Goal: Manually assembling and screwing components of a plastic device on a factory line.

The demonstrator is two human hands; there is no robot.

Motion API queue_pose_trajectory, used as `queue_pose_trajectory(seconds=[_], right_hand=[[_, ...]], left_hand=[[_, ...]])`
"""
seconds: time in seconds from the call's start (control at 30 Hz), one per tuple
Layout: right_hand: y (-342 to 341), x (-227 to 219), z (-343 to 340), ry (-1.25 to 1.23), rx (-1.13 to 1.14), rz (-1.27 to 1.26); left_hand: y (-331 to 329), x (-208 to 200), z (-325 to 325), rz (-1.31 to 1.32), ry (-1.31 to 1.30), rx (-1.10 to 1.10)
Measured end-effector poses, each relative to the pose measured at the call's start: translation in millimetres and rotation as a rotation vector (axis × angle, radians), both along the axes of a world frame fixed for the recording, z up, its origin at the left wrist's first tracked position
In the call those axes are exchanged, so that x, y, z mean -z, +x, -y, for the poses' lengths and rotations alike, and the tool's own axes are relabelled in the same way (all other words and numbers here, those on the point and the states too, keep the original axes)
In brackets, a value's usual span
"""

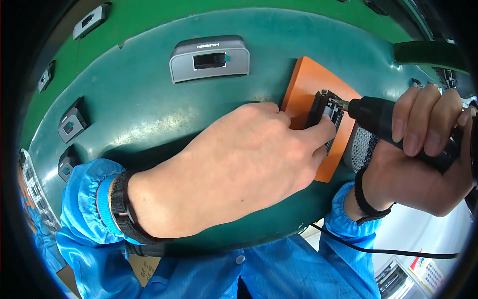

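Observation:
My right hand (428,124) is wrapped round a black electric screwdriver (373,115), held nearly level. Its metal bit reaches the upper end of a small black part (318,107) with metal pieces, which sits on an orange block fixture (304,79). From the left, my left hand (259,149) lies across the block's near side, its thumb and fingers closed on the black part. The fingertips hide much of that part, and whether a screw is at the bit cannot be made out.
A grey housing (211,62) with a dark rectangular opening stands behind my left hand. Similar housings (72,124) line the left of the green table (149,94). Behind the block lies a grey mesh-like piece (359,149). A black cable (378,251) runs at the lower right.

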State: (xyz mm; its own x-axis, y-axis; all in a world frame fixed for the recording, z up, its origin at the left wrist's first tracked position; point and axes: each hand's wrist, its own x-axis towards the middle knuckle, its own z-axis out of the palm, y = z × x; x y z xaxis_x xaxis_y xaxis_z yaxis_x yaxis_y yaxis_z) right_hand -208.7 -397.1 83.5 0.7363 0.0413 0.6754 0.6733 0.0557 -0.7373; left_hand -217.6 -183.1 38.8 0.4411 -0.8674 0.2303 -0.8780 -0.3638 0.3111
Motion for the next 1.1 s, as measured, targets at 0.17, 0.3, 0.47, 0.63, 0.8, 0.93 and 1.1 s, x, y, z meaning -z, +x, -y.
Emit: queue_pose_trajectory(seconds=[0.17, 0.3, 0.47, 0.63, 0.8, 0.93, 1.1], right_hand=[[1.5, 4.0, -2.6, -0.068, 0.011, 0.062], [3.9, 9.8, -9.0, -0.124, -0.002, 0.125], [5.0, 10.5, -9.8, -0.193, -0.013, 0.227], [0.3, 13.2, -8.6, -0.449, 0.112, 0.237], [-5.5, 0.0, -29.9, -0.255, 0.213, -0.032], [-9.0, 2.6, -21.2, 0.194, 0.105, -0.133], [-31.3, -16.3, 56.9, 0.352, 0.249, 0.033]], left_hand=[[0.3, 2.6, 1.8, 0.024, -0.027, -0.006], [-0.5, 2.0, -2.3, 0.023, 0.011, 0.004], [0.3, -0.6, -2.6, 0.008, 0.032, 0.021], [4.0, -0.7, -4.7, -0.005, 0.031, 0.039], [0.9, -8.9, -6.7, -0.037, 0.036, 0.044], [13.1, -8.3, -3.6, -0.116, 0.04, 0.082], [38.5, -13.5, 3.4, 0.166, -0.016, 0.224]])
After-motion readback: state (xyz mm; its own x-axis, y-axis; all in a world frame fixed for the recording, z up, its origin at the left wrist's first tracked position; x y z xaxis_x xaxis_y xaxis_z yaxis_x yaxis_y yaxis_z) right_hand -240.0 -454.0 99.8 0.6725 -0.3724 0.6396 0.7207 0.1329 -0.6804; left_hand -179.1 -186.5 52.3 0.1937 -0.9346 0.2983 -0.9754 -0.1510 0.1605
